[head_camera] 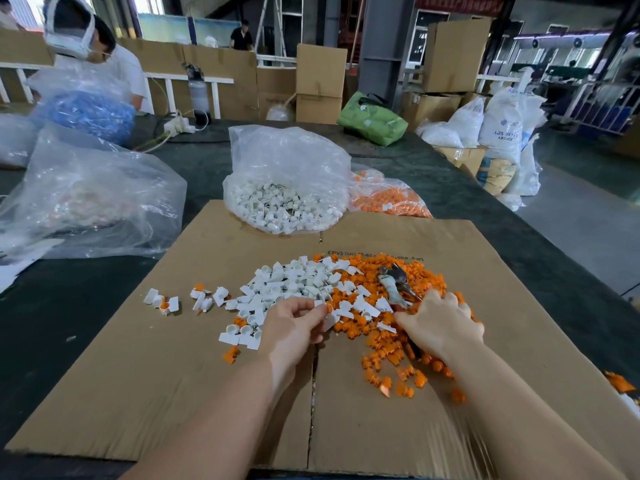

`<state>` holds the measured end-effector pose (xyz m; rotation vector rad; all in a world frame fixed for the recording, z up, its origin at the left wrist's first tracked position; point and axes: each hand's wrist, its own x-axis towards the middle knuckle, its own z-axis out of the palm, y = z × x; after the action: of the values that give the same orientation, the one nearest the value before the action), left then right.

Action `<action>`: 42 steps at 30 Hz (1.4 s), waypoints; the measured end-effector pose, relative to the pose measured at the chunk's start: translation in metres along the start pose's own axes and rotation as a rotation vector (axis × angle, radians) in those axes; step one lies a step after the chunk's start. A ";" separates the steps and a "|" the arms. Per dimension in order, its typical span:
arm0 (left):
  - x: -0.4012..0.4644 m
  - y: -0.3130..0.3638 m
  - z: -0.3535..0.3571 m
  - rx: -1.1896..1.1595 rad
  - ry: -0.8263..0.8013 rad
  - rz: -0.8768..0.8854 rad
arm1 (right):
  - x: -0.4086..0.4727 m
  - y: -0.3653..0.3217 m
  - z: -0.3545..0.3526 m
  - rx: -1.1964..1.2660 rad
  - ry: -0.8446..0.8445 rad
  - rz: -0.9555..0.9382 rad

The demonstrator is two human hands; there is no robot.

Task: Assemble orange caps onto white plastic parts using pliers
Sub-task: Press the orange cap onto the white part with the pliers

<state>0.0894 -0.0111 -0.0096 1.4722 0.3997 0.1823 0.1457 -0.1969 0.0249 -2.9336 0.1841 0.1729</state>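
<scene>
A heap of white plastic parts (294, 282) and a heap of orange caps (384, 337) lie mixed on a flattened cardboard sheet (166, 375). My left hand (294, 327) pinches a white part (330, 320) between thumb and fingers, with a bit of orange at the fingertips. The pliers (393, 284), one handle wrapped in pale tape, lie on the orange caps. My right hand (441, 325) rests palm down on the orange heap, fingers reaching the ends of the pliers' handles. Whether it grips them does not show.
A clear bag of white parts (287, 188) and a bag of orange caps (388, 199) stand behind the cardboard. A large clear bag (90, 199) sits at the left, with a few assembled pieces (166, 303) near it. Another person (104, 64) works at the far left.
</scene>
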 end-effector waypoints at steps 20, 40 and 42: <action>0.000 0.002 0.002 0.038 -0.002 0.014 | 0.017 -0.003 0.008 -0.030 0.007 0.048; -0.001 0.002 0.002 0.052 -0.008 0.001 | 0.019 0.002 -0.003 -0.041 0.222 -0.062; -0.001 0.006 0.003 -0.020 -0.031 -0.019 | 0.012 0.001 -0.016 0.015 0.194 -0.158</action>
<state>0.0904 -0.0132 -0.0038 1.4491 0.3861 0.1480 0.1586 -0.2022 0.0384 -2.9312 -0.0197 -0.1360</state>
